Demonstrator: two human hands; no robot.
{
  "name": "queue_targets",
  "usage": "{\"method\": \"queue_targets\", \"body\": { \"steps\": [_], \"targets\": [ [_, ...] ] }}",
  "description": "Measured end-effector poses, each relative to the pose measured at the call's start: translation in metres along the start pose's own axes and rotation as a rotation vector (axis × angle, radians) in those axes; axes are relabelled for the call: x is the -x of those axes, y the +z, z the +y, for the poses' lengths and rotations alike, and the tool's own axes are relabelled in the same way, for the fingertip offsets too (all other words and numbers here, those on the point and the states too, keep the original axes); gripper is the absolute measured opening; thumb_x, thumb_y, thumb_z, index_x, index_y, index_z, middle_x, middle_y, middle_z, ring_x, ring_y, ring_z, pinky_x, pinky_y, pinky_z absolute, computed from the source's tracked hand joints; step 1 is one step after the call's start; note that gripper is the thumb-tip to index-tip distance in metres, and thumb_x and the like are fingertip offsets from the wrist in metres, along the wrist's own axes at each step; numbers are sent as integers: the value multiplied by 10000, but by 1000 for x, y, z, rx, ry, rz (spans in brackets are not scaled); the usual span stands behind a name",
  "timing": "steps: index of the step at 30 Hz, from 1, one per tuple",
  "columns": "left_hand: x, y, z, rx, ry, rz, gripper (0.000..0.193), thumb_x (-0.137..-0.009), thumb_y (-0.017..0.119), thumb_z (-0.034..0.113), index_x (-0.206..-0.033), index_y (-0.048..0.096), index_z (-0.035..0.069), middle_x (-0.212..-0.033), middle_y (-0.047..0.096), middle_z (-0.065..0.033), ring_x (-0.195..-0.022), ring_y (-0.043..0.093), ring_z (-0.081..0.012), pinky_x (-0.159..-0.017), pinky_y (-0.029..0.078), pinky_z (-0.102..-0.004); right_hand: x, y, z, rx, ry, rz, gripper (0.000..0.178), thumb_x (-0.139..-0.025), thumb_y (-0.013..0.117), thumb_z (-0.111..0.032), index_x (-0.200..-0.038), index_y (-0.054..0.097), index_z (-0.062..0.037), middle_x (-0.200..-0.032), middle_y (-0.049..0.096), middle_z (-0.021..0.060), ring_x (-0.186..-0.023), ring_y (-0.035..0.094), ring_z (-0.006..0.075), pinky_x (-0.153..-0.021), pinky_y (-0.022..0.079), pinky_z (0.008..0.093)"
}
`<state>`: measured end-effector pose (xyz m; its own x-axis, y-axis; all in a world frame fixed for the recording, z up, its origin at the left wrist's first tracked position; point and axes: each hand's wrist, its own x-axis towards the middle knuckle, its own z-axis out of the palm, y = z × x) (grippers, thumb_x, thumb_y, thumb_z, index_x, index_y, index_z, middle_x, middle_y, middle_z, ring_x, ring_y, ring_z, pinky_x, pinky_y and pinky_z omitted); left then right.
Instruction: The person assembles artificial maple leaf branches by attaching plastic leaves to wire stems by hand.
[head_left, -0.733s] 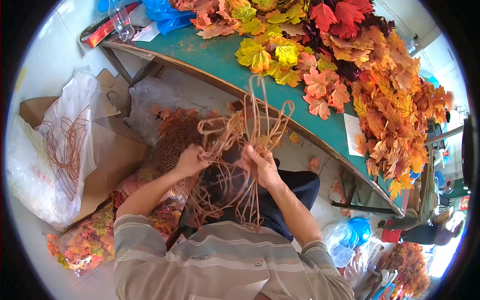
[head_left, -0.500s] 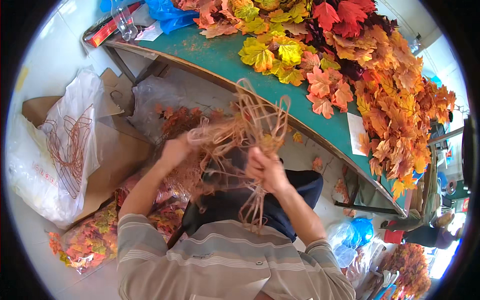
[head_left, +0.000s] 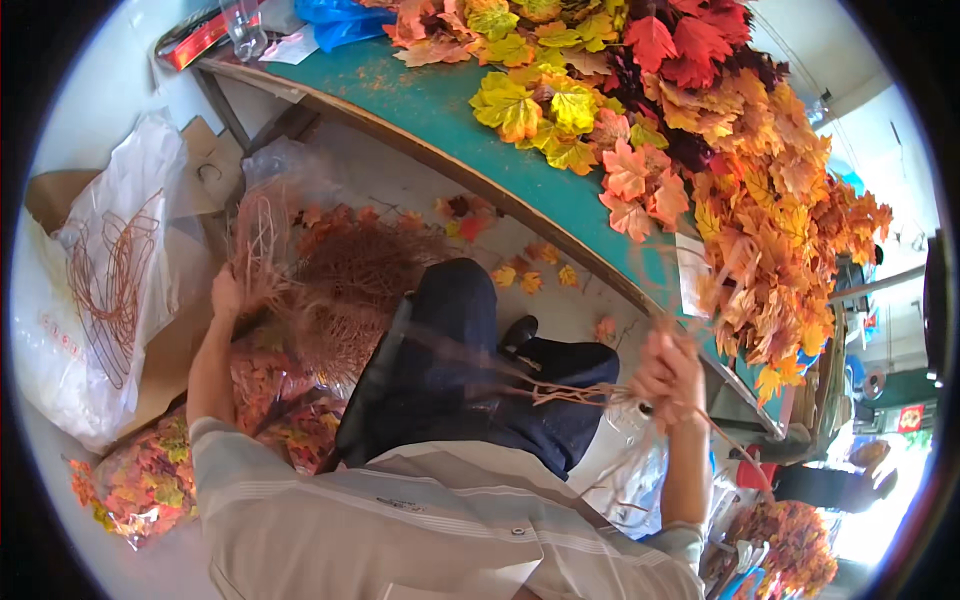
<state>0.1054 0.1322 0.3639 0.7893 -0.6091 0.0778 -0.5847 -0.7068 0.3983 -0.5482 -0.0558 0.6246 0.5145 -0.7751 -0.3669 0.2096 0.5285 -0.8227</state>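
Observation:
My arms are spread wide. On the left, my left hand [head_left: 228, 292] is closed around a looped bundle of thin brown stems [head_left: 262, 235], blurred by motion. My right hand [head_left: 670, 375] grips a second bunch of brown stems [head_left: 575, 392] by the green table's edge. Strands from that bunch stretch leftward over my lap, and others hang below the hand. A tangled heap of similar brown stems [head_left: 365, 260] lies on the floor between my left arm and my knees.
Artificial maple leaves [head_left: 740, 150] in red, yellow and orange pile on the green table [head_left: 400, 100]. At left, a cardboard box [head_left: 180, 330] holds white plastic with brown stems on it. Bagged leaves [head_left: 150, 470] lie lower left. Another person [head_left: 840, 480] is at far right.
My hands have moved apart from in front of me, the left toward the box and the right toward the table edge. The clump of stems has separated into two bunches.

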Motion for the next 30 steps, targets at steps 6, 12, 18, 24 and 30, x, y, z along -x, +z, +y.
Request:
{"method": "queue_targets", "body": {
  "steps": [6,12,18,24,30],
  "targets": [
    [18,-7,8,-38,-9,-97,319,-925,481,288,-1152,602,101,-1011,627,-263,-985,573,-453,-824,461,-505,-36,31,17,30,-28,-58,207,-990,482,-226,-930,519,-31,-573,311,-50,-430,313,59,-431,250,237],
    [36,-20,-22,-151,-160,-66,319,-904,484,305,-1030,623,48,-989,631,-271,-965,591,-450,-809,462,-528,-5,-17,-12,112,147,-88,226,-970,523,-208,-944,540,16,-562,351,-36,-414,312,50,-422,243,212],
    [-5,33,5,103,-167,-103,259,-794,601,208,-934,653,-4,-936,654,-243,-890,630,-409,-791,493,-445,43,-35,-54,383,89,-52,216,-946,555,-221,-910,509,-13,-501,272,-61,-354,256,47,-359,178,235],
    [30,-17,123,902,-274,-237,88,-758,662,52,-829,629,10,-737,648,-86,-642,593,-178,-566,449,-318,7,14,-35,458,-223,53,288,-897,595,-269,-1011,546,-10,-582,366,-46,-443,326,47,-418,259,225],
    [104,-89,245,1141,-54,-346,171,-733,635,-59,-872,582,27,-724,580,-9,-633,542,-92,-516,408,-229,-97,123,74,721,-111,-299,587,-825,718,-333,-1280,510,-25,-877,603,31,-769,575,120,-676,460,265]
  ]
}}
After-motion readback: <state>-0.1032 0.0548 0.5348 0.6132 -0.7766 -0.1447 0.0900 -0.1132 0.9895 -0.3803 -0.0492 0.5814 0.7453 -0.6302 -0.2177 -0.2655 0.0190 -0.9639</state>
